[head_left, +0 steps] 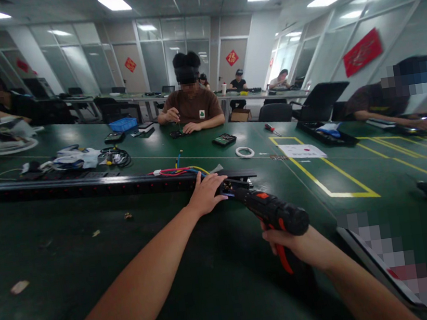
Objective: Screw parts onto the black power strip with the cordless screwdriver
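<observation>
My left hand [207, 193] rests on the right end of a long black power strip [83, 185] that lies across the green table [93, 260]; its fingers curl over the strip's end. My right hand [299, 246] grips a black and orange electric screwdriver [271, 212], whose tip points at the strip's end just beside my left fingers. Red, blue and yellow wires [178, 171] come out of the strip close behind my left hand.
A person sits across the table working on a small part. Other people sit at the far left and far right. On the table lie a white tape roll [244, 151], a calculator-like device [224, 139], a blue bin [123, 124], a paper sheet [302, 150] inside yellow floor-tape lines, cables.
</observation>
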`<state>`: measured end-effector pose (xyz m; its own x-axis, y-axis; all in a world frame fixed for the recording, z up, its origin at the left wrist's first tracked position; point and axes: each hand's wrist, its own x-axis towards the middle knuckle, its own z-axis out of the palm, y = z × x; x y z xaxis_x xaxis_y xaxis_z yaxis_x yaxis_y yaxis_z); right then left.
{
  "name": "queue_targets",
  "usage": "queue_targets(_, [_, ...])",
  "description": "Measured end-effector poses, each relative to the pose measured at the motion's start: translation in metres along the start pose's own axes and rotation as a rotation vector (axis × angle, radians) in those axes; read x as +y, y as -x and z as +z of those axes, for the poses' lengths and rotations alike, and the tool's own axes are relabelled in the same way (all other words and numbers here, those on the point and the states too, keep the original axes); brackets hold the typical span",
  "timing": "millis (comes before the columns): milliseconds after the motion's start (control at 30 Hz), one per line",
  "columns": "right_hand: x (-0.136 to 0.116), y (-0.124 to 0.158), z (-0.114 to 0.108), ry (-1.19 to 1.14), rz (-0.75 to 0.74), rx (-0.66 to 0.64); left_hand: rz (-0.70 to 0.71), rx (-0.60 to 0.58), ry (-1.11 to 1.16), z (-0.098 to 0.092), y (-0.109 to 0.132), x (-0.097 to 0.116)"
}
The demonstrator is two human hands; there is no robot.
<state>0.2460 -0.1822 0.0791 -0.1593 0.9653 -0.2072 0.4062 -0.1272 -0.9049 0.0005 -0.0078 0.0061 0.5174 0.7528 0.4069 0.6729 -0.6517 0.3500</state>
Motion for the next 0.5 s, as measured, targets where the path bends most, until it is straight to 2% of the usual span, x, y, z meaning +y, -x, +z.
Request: queue_targets(500, [-0.0076,0.0037,0.0023,0.006,0.042,0.017,0.015,0.023,0.005,0.0034,-0.0010,-0.0032])
